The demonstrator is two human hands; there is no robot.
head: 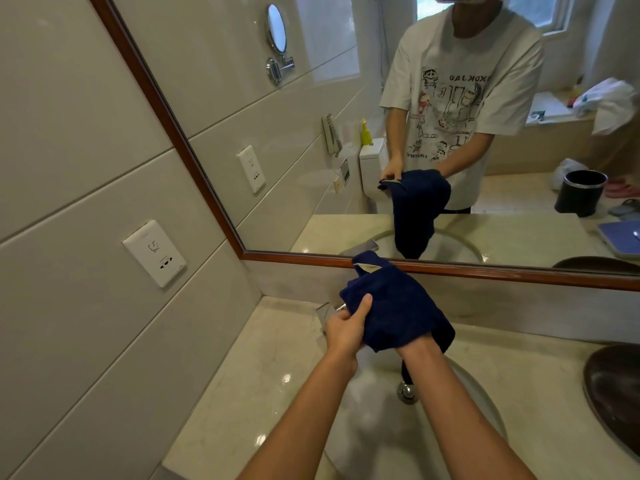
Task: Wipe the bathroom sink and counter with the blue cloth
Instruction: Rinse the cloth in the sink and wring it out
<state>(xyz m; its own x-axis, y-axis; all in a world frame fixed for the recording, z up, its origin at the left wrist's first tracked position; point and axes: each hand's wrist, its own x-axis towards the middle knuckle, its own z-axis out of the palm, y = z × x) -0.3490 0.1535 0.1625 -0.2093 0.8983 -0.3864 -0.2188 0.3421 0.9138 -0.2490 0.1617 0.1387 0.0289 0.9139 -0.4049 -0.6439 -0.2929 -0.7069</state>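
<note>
My left hand (346, 329) pinches the blue cloth (394, 306), thumb on top; my right hand, wrapped inside the cloth, is hidden, its grip undeterminable. The cloth is held above the sink (377, 403), in front of the faucet (325, 311). Bare counter (263, 368) extends left to the tiled wall (104, 306); a dark bowl (616, 393) bounds the right edge.

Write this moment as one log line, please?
stage: cloth handling above sink | left hand: grips blue cloth | right hand: hidden under cloth | counter: cloth not touching | faucet: partly hidden
</note>
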